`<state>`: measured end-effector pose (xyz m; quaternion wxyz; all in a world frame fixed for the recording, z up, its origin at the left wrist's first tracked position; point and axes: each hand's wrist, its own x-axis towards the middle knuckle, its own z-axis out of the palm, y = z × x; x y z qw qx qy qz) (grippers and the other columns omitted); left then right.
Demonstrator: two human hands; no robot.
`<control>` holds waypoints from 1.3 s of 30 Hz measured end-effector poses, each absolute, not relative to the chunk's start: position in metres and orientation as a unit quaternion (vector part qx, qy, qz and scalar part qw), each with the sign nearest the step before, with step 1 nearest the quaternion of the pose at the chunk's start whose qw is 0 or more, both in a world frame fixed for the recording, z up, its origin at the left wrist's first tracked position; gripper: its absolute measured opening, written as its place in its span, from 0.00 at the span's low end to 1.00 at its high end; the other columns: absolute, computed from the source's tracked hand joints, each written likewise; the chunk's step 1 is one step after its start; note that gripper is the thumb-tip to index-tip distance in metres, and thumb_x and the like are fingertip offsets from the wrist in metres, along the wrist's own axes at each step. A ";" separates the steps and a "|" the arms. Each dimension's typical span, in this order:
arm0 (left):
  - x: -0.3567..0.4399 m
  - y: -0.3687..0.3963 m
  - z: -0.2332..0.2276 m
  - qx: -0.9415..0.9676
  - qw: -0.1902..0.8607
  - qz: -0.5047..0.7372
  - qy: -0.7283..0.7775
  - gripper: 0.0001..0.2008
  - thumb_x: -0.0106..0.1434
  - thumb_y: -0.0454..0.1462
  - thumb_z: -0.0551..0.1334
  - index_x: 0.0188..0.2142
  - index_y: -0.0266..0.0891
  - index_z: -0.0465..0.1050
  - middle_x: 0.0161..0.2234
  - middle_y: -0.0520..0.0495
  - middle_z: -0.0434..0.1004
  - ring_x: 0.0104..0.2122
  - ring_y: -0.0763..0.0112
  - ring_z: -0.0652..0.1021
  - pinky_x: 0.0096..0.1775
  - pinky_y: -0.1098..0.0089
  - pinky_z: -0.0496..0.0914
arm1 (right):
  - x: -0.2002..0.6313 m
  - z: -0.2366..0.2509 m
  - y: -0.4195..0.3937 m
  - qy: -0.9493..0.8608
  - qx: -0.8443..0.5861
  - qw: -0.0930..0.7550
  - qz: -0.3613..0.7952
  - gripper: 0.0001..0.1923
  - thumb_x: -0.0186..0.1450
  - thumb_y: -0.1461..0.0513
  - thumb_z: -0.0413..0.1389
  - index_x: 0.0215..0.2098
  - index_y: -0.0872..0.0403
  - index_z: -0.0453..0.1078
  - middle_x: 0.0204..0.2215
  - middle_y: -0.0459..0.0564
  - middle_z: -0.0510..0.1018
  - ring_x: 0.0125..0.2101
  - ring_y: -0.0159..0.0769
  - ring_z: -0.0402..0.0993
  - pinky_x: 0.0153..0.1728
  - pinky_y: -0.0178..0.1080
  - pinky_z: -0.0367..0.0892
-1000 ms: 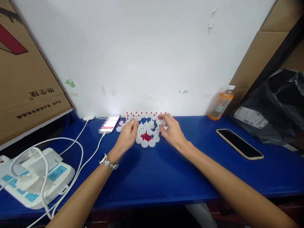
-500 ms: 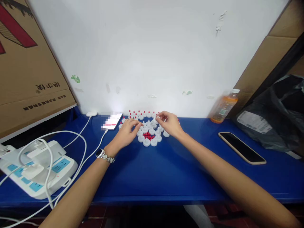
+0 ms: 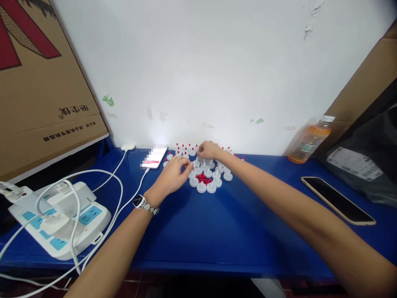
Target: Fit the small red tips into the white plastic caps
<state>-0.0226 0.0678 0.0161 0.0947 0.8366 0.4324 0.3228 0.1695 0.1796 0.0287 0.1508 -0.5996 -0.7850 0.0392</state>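
The white caps [image 3: 206, 177] and the small red pieces [image 3: 203, 178] lying among them are too small to make out in detail, and the left hand [image 3: 172, 177] and right hand [image 3: 211, 150] cover part of the cluster, so whether either hand pinches anything cannot be told. The lit phone [image 3: 154, 157] has its screen blurred. The orange drink bottle [image 3: 307, 140] is smeared. The cardboard box [image 3: 40, 82], the power strip [image 3: 58, 215] and the black bag [image 3: 366, 165] are cut by the picture's edges.
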 end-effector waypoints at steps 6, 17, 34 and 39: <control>-0.024 0.073 0.009 0.829 0.089 0.311 0.457 0.14 0.70 0.42 0.53 0.32 0.41 0.73 0.34 0.46 0.75 0.38 0.61 0.73 0.39 0.62 0.66 | 0.157 0.032 0.193 -0.775 -0.612 0.154 0.022 0.11 0.59 0.57 0.62 0.38 0.52 0.79 0.40 0.55 0.82 0.46 0.46 0.76 0.49 0.45 0.66; -0.022 0.072 0.009 0.828 0.095 0.313 0.456 0.15 0.71 0.41 0.52 0.33 0.40 0.73 0.35 0.45 0.75 0.38 0.61 0.73 0.39 0.63 0.65 | 0.161 0.032 0.166 -0.751 -0.580 0.314 0.037 0.11 0.63 0.60 0.56 0.42 0.53 0.75 0.44 0.52 0.80 0.43 0.41 0.76 0.45 0.40 0.67; 0.025 0.047 0.013 0.866 -0.018 0.350 0.357 0.14 0.75 0.37 0.44 0.33 0.41 0.60 0.31 0.48 0.67 0.35 0.63 0.68 0.39 0.63 0.63 | 0.195 0.016 0.028 -0.789 -0.378 0.480 0.070 0.10 0.65 0.65 0.53 0.45 0.52 0.66 0.37 0.48 0.75 0.34 0.35 0.73 0.38 0.38 0.68; 0.036 0.048 0.012 0.810 0.087 0.421 0.400 0.17 0.75 0.41 0.45 0.30 0.41 0.60 0.27 0.51 0.64 0.29 0.67 0.67 0.34 0.66 0.61 | 0.192 0.023 0.026 -0.793 -0.386 0.471 -0.022 0.08 0.67 0.67 0.50 0.44 0.51 0.64 0.43 0.53 0.73 0.41 0.40 0.72 0.42 0.41 0.69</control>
